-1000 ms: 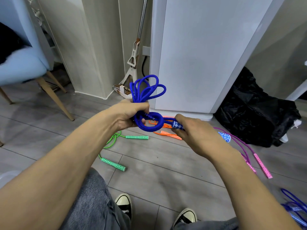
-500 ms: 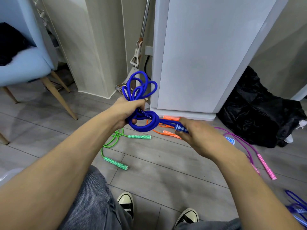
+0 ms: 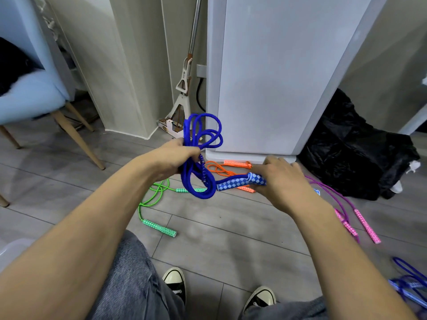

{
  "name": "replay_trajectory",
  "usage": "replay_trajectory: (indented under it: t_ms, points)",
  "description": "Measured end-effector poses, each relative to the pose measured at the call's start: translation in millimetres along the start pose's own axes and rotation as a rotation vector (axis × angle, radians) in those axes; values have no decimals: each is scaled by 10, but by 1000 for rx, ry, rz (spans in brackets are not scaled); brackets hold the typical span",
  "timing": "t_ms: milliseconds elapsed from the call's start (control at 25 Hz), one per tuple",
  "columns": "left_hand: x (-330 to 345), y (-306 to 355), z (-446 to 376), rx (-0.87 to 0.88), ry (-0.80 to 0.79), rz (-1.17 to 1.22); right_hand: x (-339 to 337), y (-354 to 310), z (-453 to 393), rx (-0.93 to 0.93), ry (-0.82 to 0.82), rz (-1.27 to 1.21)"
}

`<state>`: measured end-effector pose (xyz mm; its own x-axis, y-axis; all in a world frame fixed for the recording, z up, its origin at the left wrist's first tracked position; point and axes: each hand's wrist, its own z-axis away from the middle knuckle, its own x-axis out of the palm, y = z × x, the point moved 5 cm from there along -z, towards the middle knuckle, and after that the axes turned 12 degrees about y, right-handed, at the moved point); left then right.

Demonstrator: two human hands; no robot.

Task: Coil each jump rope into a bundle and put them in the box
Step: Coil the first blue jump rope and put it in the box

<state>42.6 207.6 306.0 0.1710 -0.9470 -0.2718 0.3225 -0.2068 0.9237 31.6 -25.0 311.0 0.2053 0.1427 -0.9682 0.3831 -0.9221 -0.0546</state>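
My left hand point(image 3: 175, 158) grips a bundle of coiled blue jump rope point(image 3: 203, 135), its loops sticking up above my fist and one loop hanging below. My right hand point(image 3: 284, 183) holds the rope's two blue-and-white checked handles point(image 3: 240, 182), drawn out to the right through that lower loop. On the floor lie a green rope point(image 3: 150, 199), an orange rope point(image 3: 221, 169) behind the handles, and a purple rope with pink handles point(image 3: 351, 215). Another blue rope point(image 3: 409, 280) shows at the bottom right edge. No box is in view.
A white cabinet point(image 3: 277, 77) stands straight ahead, with a mop point(image 3: 184, 84) leaning beside it. A black plastic bag point(image 3: 355, 151) lies at the right. A light blue chair point(image 3: 34, 93) with wooden legs is at the left. My shoes point(image 3: 175, 282) are on the grey floor.
My right hand has pulled the checked handles farther right, so more of them shows outside the loop. The coil in my left hand has shifted slightly.
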Motion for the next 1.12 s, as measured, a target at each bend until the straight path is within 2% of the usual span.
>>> replay_trajectory:
  t_ms: [120, 200, 280, 400, 560, 680, 880, 1000, 1120]
  points:
    - [11, 13, -18, 154, 42, -153, -38, -161, -24, -52, 13, -125]
    - [28, -4, -23, 170, 45, -112, -85, -209, -42, -56, 61, -185]
    - [89, 0, 21, 228, -24, -157, -122, -257, -50, -89, 94, -205]
    - [211, -20, 76, 370, -140, -420, -158, -346, -60, -111, 102, -200]
    - [303, -37, 185, 194, -269, -428, -153, -375, -36, -66, 121, -190]
    - [336, 4, 290, 307, -350, -530, -146, -339, -55, -22, 129, -223]
    - [370, 104, 284, 619, -149, -815, -143, -392, -98, -2, 126, -288]
    - [173, 126, 299, 697, -48, -898, -129, -524, -161, -18, 122, -414]
    - [-181, 117, 362, 730, 48, -922, -132, -770, -249, -112, 42, -516]
